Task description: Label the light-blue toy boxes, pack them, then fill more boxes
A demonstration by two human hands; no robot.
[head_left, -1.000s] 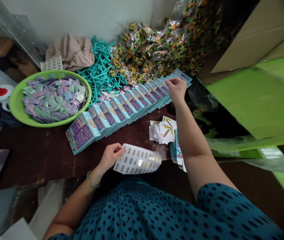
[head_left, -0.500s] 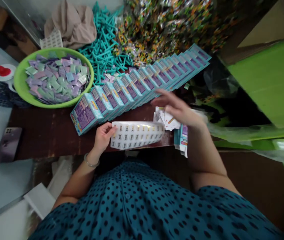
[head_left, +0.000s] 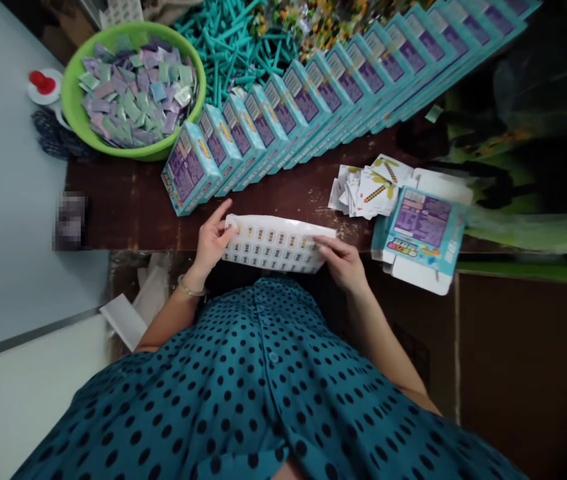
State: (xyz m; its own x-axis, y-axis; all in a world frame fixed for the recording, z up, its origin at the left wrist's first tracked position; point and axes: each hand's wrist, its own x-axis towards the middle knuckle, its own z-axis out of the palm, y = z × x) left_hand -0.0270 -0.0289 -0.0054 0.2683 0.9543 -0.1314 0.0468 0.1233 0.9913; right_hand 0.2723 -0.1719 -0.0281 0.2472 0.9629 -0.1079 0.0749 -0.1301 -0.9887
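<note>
A white sheet of round stickers (head_left: 278,245) is stretched between my two hands at the table's front edge. My left hand (head_left: 212,240) pinches its left end between thumb and fingers, the index finger lifted off. At the right end, my right hand (head_left: 343,261) grips the sheet with its fingers over the top. Just beyond stands a long slanting row of blue and purple boxes (head_left: 283,110). Right of my right hand lie a flattened blue and purple box (head_left: 420,230) and a pile of small white cards (head_left: 368,190) with a pickaxe picture.
A green basin (head_left: 202,87) full of small pastel sachets stands at the back left. Behind the boxes lie many teal plastic sticks (head_left: 233,47) and bags of colourful small parts (head_left: 313,30). A blurred dark object (head_left: 70,220) is at the table's left end.
My right hand has come down from near the boxes and taken the sheet's right end. The view has shifted, and the card pile and flat box now show fully.
</note>
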